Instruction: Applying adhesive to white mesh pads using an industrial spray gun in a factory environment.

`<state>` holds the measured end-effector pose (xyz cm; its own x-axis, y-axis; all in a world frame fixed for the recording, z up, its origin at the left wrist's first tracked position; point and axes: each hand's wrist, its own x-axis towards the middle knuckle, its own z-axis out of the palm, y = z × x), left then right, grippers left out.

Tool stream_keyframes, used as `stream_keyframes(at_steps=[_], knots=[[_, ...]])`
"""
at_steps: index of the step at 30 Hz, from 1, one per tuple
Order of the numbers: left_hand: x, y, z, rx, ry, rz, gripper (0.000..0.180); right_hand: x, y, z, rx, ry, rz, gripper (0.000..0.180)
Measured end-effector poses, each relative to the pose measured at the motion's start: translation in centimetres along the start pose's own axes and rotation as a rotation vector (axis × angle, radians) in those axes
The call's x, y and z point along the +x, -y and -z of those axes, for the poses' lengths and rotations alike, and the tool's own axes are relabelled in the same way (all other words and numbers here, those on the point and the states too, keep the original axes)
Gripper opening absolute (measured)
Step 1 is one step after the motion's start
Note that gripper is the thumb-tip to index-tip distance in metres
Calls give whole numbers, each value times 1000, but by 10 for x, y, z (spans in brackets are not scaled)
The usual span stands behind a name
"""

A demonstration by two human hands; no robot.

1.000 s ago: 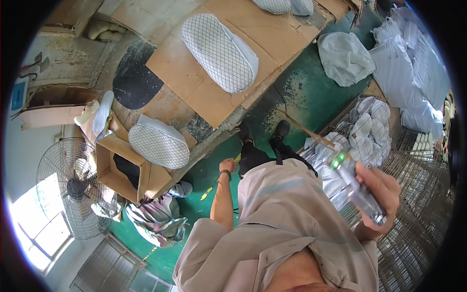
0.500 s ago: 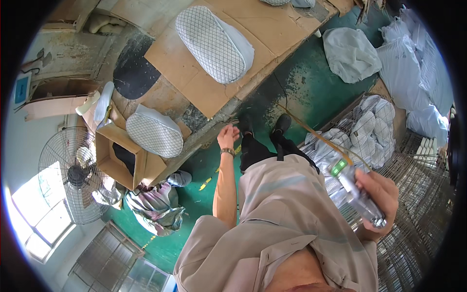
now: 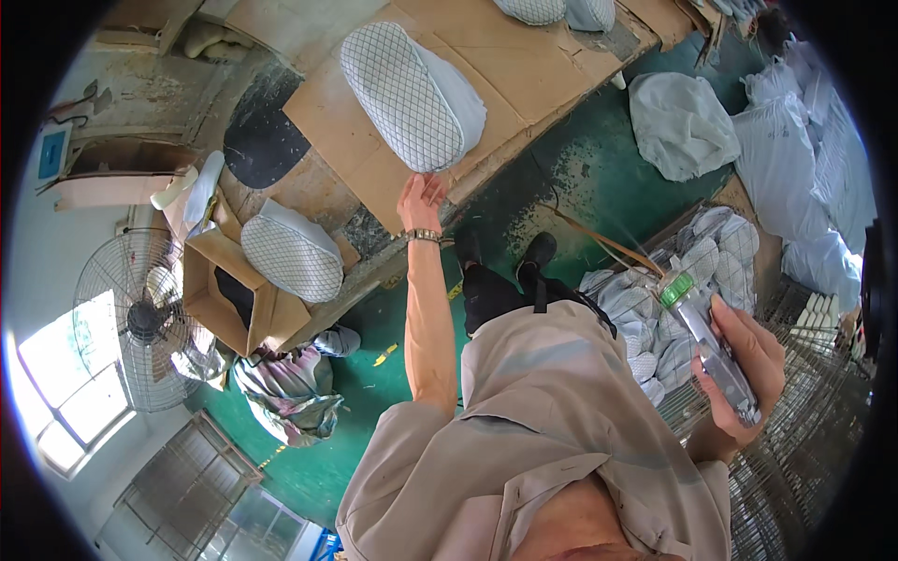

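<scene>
A white cushion-like piece with a dark diamond grid lies on the cardboard sheet over the bench. My left hand reaches up to its near end, fingers apart. The fingertips are at the lower edge; whether they touch it I cannot tell. Off to the right, my right hand is wrapped round a grey metallic hand-held tool with a green ring, raised away from the bench. A brownish hose or cord runs up behind the tool's green end.
Another grid-patterned piece rests at the bench's left, beside an open cardboard box. A fan stands at the left. Several white pieces fill a rack at the right, below a white bag.
My left hand has moved up to the near end of the grid-patterned piece. My right hand has shifted slightly right and turned the tool, its green end now pointing up and left.
</scene>
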<state>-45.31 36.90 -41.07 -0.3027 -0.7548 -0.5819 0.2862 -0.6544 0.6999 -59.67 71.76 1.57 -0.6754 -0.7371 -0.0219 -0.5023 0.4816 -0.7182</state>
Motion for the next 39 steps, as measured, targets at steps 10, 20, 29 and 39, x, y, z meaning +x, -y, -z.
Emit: stream_keyframes(at_steps=[10,20,29,39], knots=[[-4,6,-10,-45,-43,-26,28,10,-24,27,-180,15,139,52],[8,3,-5,-14,11,14,17,13,-53,48,-19,71,178,54],[5,4,-12,18,-61,-83,14,62,-48,42,73,123,338,48],[-52,-48,-86,134,-172,-423,5,140,-54,42,154,109,247,55]])
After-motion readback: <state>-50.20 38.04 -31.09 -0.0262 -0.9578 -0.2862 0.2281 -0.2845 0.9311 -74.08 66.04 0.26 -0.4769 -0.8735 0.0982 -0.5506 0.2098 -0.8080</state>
